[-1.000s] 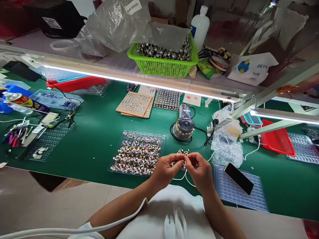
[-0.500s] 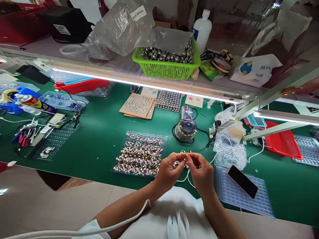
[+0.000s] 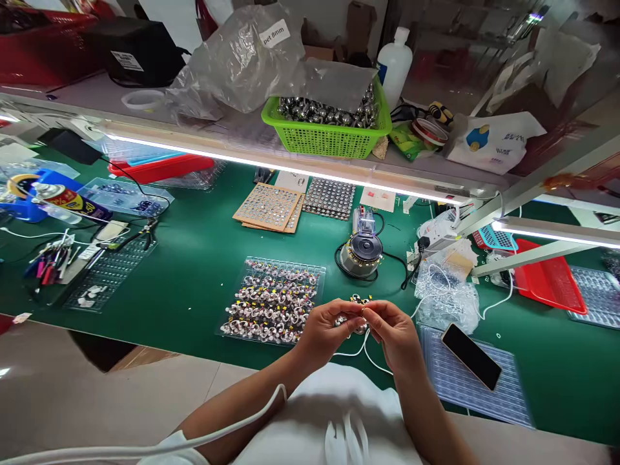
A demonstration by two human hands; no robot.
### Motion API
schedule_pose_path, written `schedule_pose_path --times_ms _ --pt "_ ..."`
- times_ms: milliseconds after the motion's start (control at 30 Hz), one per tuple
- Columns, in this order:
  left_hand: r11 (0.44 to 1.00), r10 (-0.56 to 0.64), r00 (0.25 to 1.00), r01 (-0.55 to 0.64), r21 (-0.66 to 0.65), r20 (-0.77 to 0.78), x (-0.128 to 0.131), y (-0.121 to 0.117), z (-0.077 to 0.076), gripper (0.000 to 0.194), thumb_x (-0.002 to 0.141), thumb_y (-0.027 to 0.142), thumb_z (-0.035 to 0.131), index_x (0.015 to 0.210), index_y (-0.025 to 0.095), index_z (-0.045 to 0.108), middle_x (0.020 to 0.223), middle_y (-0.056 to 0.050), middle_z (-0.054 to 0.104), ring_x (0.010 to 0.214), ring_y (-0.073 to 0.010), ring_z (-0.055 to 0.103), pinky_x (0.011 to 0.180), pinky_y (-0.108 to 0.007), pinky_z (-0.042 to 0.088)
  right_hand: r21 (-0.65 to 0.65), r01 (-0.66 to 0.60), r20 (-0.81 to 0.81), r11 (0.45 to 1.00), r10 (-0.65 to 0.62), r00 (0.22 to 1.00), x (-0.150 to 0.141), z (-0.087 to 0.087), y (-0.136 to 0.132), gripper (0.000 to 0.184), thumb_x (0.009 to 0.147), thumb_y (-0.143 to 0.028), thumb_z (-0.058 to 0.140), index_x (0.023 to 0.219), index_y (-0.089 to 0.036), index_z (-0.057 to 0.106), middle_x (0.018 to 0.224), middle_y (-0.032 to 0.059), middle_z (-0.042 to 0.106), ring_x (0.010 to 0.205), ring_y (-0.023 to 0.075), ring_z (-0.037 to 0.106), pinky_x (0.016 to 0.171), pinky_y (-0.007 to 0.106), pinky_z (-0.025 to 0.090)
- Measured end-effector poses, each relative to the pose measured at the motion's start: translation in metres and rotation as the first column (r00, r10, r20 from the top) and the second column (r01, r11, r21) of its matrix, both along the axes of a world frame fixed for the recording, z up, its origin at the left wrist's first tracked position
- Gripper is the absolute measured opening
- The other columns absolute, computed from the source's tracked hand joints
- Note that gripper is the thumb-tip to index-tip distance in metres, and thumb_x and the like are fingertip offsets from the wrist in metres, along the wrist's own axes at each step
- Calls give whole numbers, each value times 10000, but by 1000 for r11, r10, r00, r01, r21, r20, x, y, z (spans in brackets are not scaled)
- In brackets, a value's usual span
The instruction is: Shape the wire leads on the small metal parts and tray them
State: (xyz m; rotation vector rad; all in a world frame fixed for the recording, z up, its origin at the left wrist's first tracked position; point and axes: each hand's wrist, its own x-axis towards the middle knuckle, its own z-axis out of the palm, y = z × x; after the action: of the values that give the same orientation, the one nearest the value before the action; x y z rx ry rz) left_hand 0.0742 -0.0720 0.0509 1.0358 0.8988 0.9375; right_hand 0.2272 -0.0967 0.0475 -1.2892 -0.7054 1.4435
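Observation:
My left hand (image 3: 330, 330) and my right hand (image 3: 393, 330) meet fingertip to fingertip above the front of the green table. Both are closed in a pinch on something too small to make out between them. Just behind and below the fingers, partly hidden, lie several small shiny parts with yellow bits (image 3: 359, 299). To the left of my left hand, a clear tray (image 3: 320, 271) carries rows of small white and silver ring-shaped parts with yellow and red marks. Beyond my hands stands a round dark device (image 3: 366, 245) with yellow pieces around its rim.
A phone (image 3: 471, 356) rests on stacked clear trays (image 3: 508, 400) at right, beside plastic bags (image 3: 448, 303). Pliers (image 3: 140, 234) and a spray can (image 3: 72, 201) are at left. Overhead, a lit shelf bears a green basket (image 3: 329, 139) of metal balls. White cables cross near my hands.
My fingertips stay together, with the right hand's fingers slightly straighter and its wrist shifted a little. The whole view has tilted slightly. Nothing on the table has visibly moved.

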Motion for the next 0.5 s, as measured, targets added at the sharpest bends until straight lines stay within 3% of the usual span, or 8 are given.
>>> schedule_pose_path --times_ms 233,367,500 --pt "999 -5 998 7 -31 67 -1 -1 -2 182 761 278 756 873 137 736 795 -55 704 721 -165 665 709 -301 562 -6 -54 -1 999 54 999 1 -3 -4 352 780 -352 757 1094 -209 687 674 -18 562 533 85 437 456 207 308" --pt "996 -77 997 78 -44 26 -5 0 2 188 756 279 755 868 133 717 813 -55 706 745 -161 661 709 -282 551 78 -145 0 986 145 989 5 -1 -5 214 800 -346 731 976 -227 708 868 30 599 763 161 553 644 267 458" --pt "993 -117 992 115 -42 -50 -10 2 11 230 713 259 785 819 149 613 794 -29 684 752 -149 652 698 -254 530 183 -222 72 958 212 975 9 5 -4 93 813 -312 713 833 -222 700 915 41 575 919 204 544 800 313 469"
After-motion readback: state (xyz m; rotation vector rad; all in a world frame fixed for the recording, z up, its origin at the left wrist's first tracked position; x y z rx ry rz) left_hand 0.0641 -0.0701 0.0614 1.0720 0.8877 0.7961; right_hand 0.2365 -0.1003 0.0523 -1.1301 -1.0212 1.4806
